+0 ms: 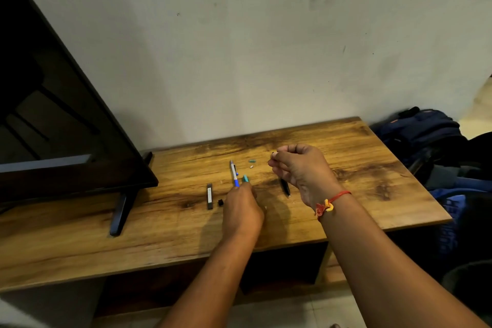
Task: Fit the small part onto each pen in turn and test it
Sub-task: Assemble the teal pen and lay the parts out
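The table (346, 141) shows honey-brown wood grain with dark knots; the white-and-blue pen (234, 173), a teal piece (245, 178), the black pen (285, 187); the wrist thread (330, 202) is red and yellow, the bag (420, 128) navy

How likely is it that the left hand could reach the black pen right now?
Probably yes. The black pen lies bare on the table just right of the left hand, nothing between them. The right hand, pinching a small part, hangs above it but looks raised clear.
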